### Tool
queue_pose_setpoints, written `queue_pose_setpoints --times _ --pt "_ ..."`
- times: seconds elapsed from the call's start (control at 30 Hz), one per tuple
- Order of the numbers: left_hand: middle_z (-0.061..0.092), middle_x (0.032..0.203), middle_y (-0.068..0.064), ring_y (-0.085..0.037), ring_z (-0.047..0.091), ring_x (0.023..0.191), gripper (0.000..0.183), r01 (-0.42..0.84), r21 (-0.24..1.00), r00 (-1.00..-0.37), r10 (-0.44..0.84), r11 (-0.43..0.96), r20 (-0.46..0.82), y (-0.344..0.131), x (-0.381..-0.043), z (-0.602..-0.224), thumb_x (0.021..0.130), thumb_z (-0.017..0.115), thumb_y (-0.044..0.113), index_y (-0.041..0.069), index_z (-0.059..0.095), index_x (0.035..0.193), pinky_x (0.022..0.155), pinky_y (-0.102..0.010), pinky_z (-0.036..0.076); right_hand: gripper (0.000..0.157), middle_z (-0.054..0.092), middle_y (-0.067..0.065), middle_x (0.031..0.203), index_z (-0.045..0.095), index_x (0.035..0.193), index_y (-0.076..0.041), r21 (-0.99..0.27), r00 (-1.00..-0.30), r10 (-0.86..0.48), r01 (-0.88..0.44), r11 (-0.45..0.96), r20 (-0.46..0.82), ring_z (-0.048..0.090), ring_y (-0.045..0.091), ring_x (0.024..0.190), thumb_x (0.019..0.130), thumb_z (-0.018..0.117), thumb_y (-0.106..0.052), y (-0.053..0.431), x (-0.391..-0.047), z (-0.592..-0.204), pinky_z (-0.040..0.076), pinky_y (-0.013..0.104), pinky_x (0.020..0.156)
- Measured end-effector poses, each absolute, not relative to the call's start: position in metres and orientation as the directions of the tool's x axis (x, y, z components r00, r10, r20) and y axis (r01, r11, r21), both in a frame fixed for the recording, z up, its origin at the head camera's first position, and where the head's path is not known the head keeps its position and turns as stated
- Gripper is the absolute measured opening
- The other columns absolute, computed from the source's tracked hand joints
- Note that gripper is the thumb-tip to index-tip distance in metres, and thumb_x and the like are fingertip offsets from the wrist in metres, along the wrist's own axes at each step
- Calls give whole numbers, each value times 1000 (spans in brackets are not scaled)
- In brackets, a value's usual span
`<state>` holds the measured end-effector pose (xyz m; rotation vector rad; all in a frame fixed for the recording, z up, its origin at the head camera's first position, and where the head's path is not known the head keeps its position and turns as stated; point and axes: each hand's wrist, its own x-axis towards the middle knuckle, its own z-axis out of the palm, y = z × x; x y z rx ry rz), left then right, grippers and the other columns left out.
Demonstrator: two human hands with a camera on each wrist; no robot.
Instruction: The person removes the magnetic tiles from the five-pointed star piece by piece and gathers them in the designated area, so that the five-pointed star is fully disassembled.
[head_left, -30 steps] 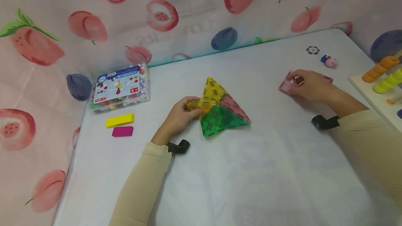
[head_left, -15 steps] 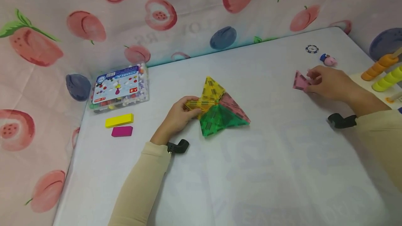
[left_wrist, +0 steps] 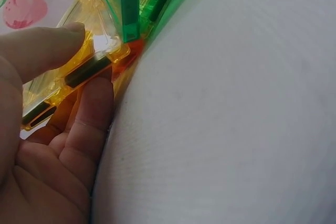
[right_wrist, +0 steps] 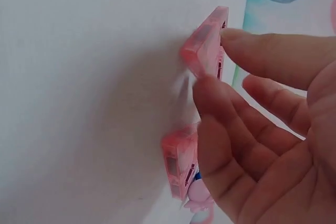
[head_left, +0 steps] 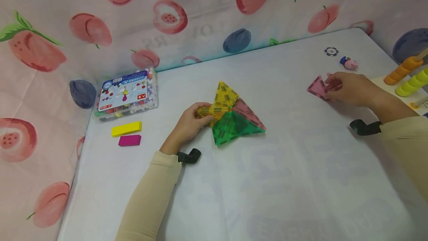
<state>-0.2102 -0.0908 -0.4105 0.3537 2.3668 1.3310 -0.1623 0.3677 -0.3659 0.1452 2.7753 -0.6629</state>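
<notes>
My left hand (head_left: 187, 124) grips a yellow triangular magnetic tile (head_left: 214, 112) at the left point of a joined shape of tiles. Yellow, pink (head_left: 249, 113) and green tiles (head_left: 234, 128) make up this shape on the white table. In the left wrist view, thumb and fingers pinch the yellow tile's edge (left_wrist: 86, 72). At the right, my right hand (head_left: 351, 89) pinches a loose pink triangular tile (head_left: 315, 87) between thumb and fingertip. A second pink tile (right_wrist: 180, 158) shows beside the fingers in the right wrist view, mostly hidden by the hand in the head view.
A clear box of beads (head_left: 127, 94) stands back left, with yellow (head_left: 127, 128) and magenta blocks (head_left: 129, 140) before it. Beyond the right hand lie a poker chip (head_left: 331, 51) and a small pig figure (head_left: 349, 63). A bead stacker (head_left: 406, 81) stands at the right edge.
My right hand has moved right, and the pink tile it pinches has separated from the other pink tile and turned, its face now showing more. The left hand keeps its grip in place.
</notes>
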Motion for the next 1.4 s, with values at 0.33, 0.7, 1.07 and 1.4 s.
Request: queue_pose_setpoints --times 0.33,0.7,1.07,1.4 --pt "53 99 -2 -20 47 80 44 8 862 -888 401 507 -228 -90 -209 -408 78 65 44 32 51 118 65 -31 41 64 42 29 114 43 125 -3 -413 -968 6 113 904 -251 39 41 98 81 60 -46 363 -175 -367 36 56 79" --pt "53 100 0 -19 48 81 45 16 867 -886 409 499 -218 -91 -210 -409 78 65 44 31 51 118 66 -31 42 69 38 30 123 38 132 -4 -375 -954 -29 89 923 -300 35 43 106 82 59 -47 367 -179 -367 30 59 85" --pt "54 100 0 -18 48 82 44 5 865 -888 400 501 -227 -91 -209 -410 78 65 44 32 51 118 67 -31 42 65 43 29 118 42 128 -2 -390 -963 -51 59 919 -266 40 40 100 82 60 -45 365 -176 -364 36 56 82" --pt "54 100 0 -19 48 81 44 12 869 -890 401 495 -216 -92 -208 -411 77 65 45 32 51 118 67 -32 42 55 59 10 108 53 120 -12 -576 -974 -194 -91 812 -119 53 24 93 78 63 -47 281 -157 -349 44 40 74"
